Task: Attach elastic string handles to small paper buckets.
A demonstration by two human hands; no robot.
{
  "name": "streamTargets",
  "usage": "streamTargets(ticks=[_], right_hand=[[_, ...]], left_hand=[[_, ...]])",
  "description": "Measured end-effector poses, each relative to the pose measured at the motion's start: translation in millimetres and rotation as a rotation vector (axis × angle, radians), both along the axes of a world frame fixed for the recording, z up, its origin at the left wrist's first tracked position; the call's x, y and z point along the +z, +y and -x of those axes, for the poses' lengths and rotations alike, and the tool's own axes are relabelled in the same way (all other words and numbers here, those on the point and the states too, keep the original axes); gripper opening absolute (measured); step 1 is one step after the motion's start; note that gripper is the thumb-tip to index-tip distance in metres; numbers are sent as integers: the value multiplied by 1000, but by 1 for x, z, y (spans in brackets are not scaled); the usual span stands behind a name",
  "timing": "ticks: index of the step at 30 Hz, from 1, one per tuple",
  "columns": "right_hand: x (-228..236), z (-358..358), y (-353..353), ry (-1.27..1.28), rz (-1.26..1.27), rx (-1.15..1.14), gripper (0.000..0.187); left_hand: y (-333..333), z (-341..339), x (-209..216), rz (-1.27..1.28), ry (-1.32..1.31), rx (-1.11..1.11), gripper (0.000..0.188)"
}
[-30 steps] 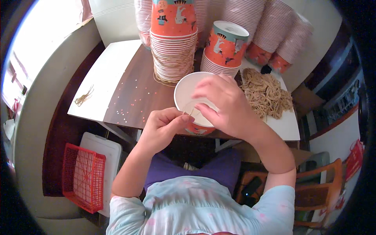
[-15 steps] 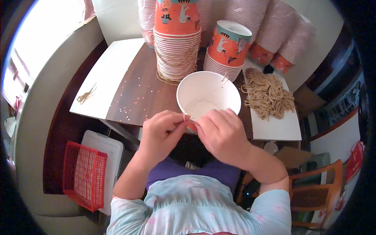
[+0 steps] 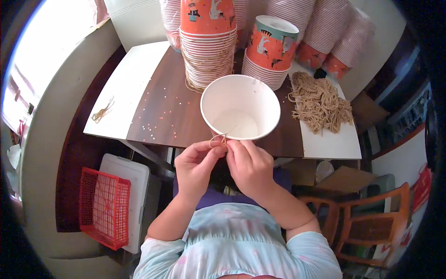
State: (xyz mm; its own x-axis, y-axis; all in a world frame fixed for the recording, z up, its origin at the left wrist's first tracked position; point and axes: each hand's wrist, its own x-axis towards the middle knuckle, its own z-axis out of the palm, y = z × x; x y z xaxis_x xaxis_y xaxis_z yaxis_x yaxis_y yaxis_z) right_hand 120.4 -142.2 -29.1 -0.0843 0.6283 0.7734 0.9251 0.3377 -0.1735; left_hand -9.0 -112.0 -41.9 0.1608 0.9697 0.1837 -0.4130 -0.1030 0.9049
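A white-lined paper bucket (image 3: pixel 240 97) tilts toward me at the table's front edge, its open mouth facing up. At its near rim my left hand (image 3: pixel 196 168) pinches a thin tan cord (image 3: pixel 214 139), which makes a small loop above the fingertips. My right hand (image 3: pixel 252 166) pinches the same cord close beside it, the fingertips of both hands almost touching. The bucket's outer wall is mostly hidden, and so is the spot where the cord meets the rim.
A tall bucket stack (image 3: pixel 207 56) draped with cords and a shorter stack (image 3: pixel 274 44) stand behind. A cord heap (image 3: pixel 320 103) lies right, a few cords (image 3: pixel 103 110) left. A red basket (image 3: pixel 106 209) sits low left, a wooden chair (image 3: pixel 371 228) low right.
Both hands have drawn closer together and lower, beneath the rim's near edge. The bucket's mouth has shifted slightly left and turned, and the cord now forms a small loop at the fingertips.
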Motion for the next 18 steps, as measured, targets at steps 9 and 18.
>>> streamTargets(ticks=[9, 18], right_hand=[[-3, 0, 10, 1080, 602, 547, 20], [-16, 6, 16, 1798, 854, 747, 16]], left_hand=[[3, 13, -3, 196, -231, -139, 11], [-3, 14, -1, 44, -65, 13, 8]])
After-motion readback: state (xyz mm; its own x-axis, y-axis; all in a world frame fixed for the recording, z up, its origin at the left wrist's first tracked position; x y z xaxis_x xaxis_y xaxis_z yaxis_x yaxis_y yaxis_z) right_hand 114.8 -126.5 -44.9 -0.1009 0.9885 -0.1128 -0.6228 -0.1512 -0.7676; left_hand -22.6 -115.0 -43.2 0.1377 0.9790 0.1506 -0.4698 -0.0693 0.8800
